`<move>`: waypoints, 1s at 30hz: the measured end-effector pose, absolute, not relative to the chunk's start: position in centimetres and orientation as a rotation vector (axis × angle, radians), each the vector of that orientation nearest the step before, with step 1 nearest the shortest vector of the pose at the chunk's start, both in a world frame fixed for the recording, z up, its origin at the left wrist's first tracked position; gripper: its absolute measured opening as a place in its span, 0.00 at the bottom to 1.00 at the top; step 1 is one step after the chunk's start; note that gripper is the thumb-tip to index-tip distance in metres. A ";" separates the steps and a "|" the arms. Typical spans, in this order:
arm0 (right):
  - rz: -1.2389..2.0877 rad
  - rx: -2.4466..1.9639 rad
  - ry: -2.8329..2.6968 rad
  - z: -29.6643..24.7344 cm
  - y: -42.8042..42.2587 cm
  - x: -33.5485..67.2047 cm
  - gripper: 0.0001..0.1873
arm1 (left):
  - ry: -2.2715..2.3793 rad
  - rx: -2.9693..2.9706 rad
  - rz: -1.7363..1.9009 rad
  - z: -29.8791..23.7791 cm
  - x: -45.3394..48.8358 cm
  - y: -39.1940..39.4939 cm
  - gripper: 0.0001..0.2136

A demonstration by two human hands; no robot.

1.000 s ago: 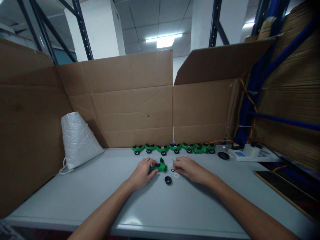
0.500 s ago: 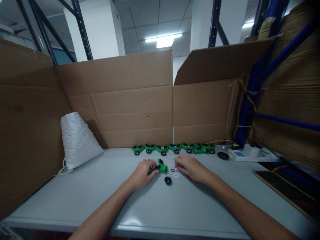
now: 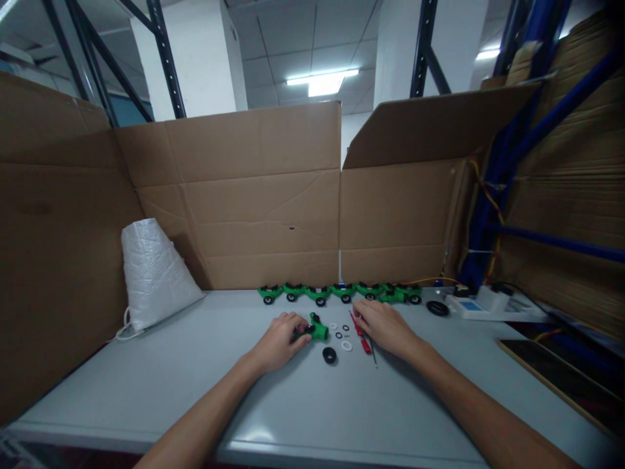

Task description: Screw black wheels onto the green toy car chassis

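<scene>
A: Where's the green part [image 3: 319, 331] re: your L hand [image 3: 279, 340]?
B: Your L thumb & fingers grasp its L end; the R end sticks out past your fingertips, twd the table's [image 3: 273, 404] middle.
A: And your R hand [image 3: 383, 324]?
B: It's well R of the part, fingers bent, tips just beside the red screwdriver [image 3: 365, 345]. Can't tell if you're gripping anything; the palm side's hidden. A thin metal rod [image 3: 375, 358] shows from under your hand.
A: Btwn your hands?
B: Small rings, incl. a white ring [image 3: 346, 346], near the part's R end. Black ring [image 3: 329, 355] lies nearer you, apart from your L fingertips.
</scene>
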State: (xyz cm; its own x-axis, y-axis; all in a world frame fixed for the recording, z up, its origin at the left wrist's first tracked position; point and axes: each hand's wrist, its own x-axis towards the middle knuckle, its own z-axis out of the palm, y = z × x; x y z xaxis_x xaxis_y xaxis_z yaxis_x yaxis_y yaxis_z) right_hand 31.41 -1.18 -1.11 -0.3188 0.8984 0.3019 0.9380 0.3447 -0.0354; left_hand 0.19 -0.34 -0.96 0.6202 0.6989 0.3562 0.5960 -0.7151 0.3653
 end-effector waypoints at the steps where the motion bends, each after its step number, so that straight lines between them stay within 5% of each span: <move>1: -0.231 -1.669 -2.326 -1.0 -1.2 31.5 0.06 | 1.070 2.631 0.715 -0.9 0.2 -0.4 0.11; 18: -0.045 -2.022 -2.120 -2.6 -1.0 30.9 0.14 | 1.072 2.576 0.821 -0.8 0.2 -0.3 0.13; 30: 0.205 -1.370 -1.886 2.2 1.8 32.5 0.14 | 1.071 2.600 0.815 -0.6 0.0 -0.9 0.14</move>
